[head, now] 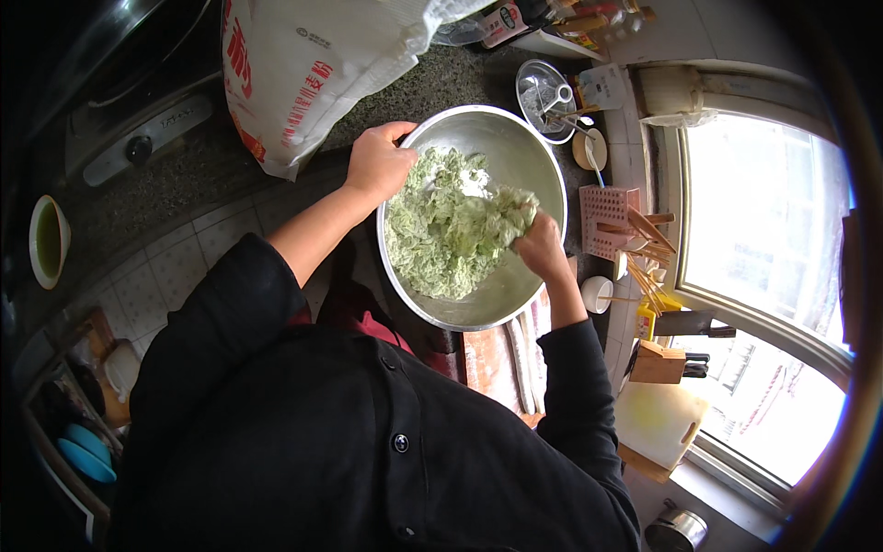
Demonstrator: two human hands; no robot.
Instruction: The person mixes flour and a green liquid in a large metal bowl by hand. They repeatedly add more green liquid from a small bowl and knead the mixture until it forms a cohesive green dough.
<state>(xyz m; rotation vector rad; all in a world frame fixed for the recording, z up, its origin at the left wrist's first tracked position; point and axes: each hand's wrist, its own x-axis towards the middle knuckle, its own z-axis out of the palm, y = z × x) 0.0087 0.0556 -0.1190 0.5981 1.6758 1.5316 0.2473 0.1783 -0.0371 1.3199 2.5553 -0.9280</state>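
A large stainless-steel mixing bowl point(531, 155) stands before me at the counter's edge. My left hand point(381, 160) grips its rim on the upper left, thumb over the edge. Crumbly pale-green dough point(441, 255) fills the left and middle of the bowl, and a patch of dry white flour point(473, 182) lies on it. Over the bowl's right side, my right hand point(541, 243) is closed at a shaggy clump of green dough point(514, 210). The clump hides the fingertips and is slightly blurred; whether a tool is inside it cannot be seen.
A big flour sack point(324, 76) stands beyond my left hand. Past the bowl are a glass bowl point(545, 100), a pink utensil basket point(608, 221) and a knife block point(659, 361). A floury wooden board point(486, 359) lies nearer me; a bowl of green liquid point(50, 241) sits far left.
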